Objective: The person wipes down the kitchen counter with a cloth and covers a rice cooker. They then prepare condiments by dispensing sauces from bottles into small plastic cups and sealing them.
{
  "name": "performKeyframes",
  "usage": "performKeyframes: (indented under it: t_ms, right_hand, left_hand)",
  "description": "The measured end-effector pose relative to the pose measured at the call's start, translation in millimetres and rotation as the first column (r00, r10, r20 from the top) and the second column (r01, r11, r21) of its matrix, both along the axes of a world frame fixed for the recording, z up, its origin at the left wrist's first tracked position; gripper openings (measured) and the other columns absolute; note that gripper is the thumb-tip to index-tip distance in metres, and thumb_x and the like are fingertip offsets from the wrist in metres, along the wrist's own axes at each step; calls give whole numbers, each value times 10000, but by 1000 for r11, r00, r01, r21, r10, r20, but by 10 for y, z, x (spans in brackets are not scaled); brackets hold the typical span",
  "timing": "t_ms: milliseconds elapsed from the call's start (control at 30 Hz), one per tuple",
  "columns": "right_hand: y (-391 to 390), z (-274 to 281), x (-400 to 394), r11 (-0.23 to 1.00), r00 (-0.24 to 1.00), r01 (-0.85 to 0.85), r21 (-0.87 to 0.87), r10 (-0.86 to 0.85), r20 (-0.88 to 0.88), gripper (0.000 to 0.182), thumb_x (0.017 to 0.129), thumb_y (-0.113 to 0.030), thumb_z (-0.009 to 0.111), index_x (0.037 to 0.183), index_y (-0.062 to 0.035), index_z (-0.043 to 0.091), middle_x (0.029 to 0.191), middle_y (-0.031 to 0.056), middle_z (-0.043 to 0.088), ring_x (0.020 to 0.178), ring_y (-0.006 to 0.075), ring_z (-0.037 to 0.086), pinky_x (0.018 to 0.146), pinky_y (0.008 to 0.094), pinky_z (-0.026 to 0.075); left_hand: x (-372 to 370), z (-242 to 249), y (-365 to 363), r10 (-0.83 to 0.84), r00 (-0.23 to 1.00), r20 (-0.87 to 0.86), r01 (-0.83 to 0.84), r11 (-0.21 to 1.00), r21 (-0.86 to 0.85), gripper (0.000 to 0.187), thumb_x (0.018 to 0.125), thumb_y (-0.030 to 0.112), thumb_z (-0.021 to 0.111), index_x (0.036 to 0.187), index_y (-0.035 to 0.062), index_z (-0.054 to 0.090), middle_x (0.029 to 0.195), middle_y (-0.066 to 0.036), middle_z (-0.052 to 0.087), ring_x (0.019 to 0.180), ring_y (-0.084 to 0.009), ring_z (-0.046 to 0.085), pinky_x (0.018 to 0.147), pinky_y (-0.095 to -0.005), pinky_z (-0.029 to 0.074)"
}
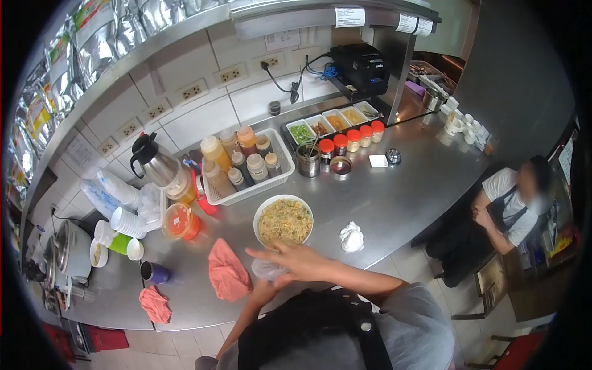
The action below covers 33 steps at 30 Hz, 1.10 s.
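Observation:
A white bowl of fried rice (pixel 284 221) stands on the steel counter. Just on the near side of it, my right hand (pixel 296 259) reaches across with its fingers stretched out, over a whitish translucent item (pixel 267 270) too unclear to name. My left hand (pixel 270 290) is below that item and appears to hold it; its fingers are partly hidden. A pink cloth (pixel 228 271) lies left of my hands, and a crumpled white cloth or tissue (pixel 351 237) lies to the right.
Behind the bowl are a white basket of sauce bottles (pixel 250 196), red-lidded jars (pixel 353 140) and topping trays (pixel 333 123). An orange-red tub (pixel 182 222), a purple cup (pixel 154 272) and another pink cloth (pixel 155 304) are left. A person (pixel 502 206) sits at right.

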State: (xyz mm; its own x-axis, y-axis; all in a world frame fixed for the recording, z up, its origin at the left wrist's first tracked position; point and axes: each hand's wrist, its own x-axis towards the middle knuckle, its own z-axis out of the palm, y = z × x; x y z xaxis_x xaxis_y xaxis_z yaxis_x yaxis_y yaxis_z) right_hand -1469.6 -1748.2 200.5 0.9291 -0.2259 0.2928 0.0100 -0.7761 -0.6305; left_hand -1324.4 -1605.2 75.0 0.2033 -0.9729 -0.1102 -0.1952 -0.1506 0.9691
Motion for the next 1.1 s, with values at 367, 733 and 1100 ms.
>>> performKeyframes:
  t_ms: [367, 733, 1100]
  right_hand:
    - [-695, -336, -133, 842, 985, -171, 512, 154, 75, 232, 786, -174, 769, 952, -46, 669, 885, 66, 667, 829, 170, 632, 737, 338, 496]
    - [-1160, 419, -149, 982, 896, -2, 188, -82, 437, 102, 843, -198, 722, 871, -115, 670, 908, 64, 640, 927, 249, 610, 854, 376, 446]
    - [-355, -414, 423, 736, 719, -677, 13, 666, -199, 265, 856, -351, 660, 1022, -144, 654, 1202, 50, 579, 1181, 237, 523, 1083, 525, 317]
  left_hand:
    - [-680, 138, -124, 159, 826, 541, -110, 986, -122, 350, 875, 301, 694, 1125, 58, 662, 1223, -156, 573, 1184, -381, 493, 1026, -529, 341]
    - [-647, 140, 391, 522, 722, 455, -561, 826, -58, 270, 855, 179, 707, 1065, 13, 672, 1126, -185, 592, 1065, -383, 561, 915, -458, 447]
    - [-742, 576, 388, 543, 747, 383, -514, 838, -184, 191, 863, 140, 695, 972, -15, 668, 1008, -148, 600, 909, -283, 593, 788, -360, 479]
